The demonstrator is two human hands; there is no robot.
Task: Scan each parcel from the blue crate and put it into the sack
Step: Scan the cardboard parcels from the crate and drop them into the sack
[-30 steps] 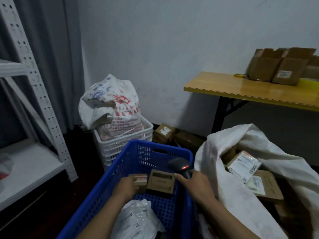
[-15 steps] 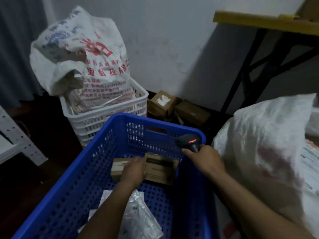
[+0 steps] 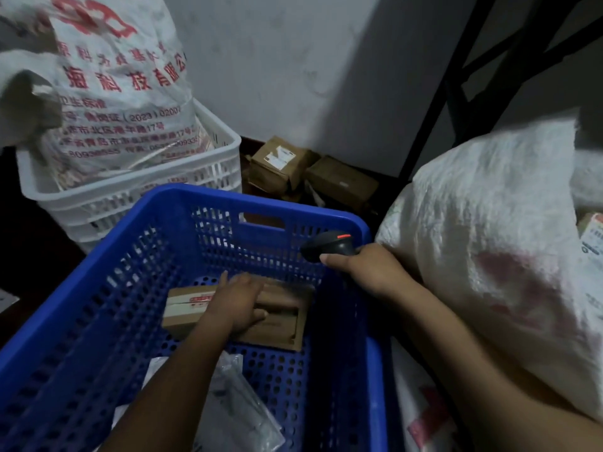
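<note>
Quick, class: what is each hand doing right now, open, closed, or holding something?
Left hand: closed on a cardboard parcel in the blue crate.
Right hand: closed around the scanner.

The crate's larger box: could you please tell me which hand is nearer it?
Left. The left hand rests on the box; the right hand holds a scanner above, to its right.

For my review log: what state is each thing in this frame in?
Blue perforated plastic crate: holds parcels.
Two brown cardboard parcels: lying in the crate.
Left hand: laid over both parcels, grip unclear.
Black handheld scanner: red light on, aimed into the crate.
Right hand: grips the scanner.
Clear plastic-wrapped parcel: loose in the crate.
White woven sack: open, labelled parcel inside.
</note>
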